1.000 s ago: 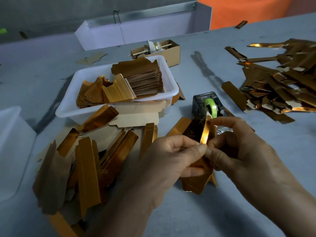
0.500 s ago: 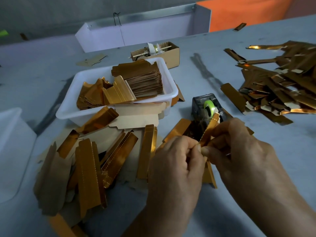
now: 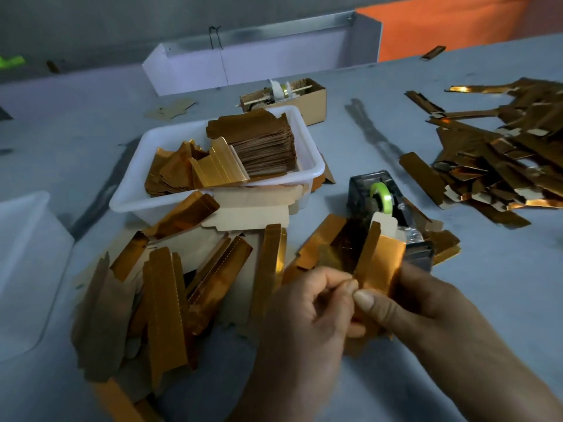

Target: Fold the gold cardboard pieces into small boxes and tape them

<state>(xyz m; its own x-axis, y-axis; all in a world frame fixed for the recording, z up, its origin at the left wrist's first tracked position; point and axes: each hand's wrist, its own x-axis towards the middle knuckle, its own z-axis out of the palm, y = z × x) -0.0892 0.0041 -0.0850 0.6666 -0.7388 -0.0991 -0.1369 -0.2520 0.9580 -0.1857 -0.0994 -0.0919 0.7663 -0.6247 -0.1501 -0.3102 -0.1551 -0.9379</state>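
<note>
Gold cardboard piece (image 3: 377, 266) lower centre, pinched by left hand (image 3: 307, 315) and right hand (image 3: 426, 312): mid-fold. Next likely: tape from dispenser (image 3: 377, 196) above.

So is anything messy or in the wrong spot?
Yes. One stray gold cardboard piece lies alone at the grey table's far edge, away from both heaps. A brown cardboard scrap lies loose behind the white plastic tub.
</note>
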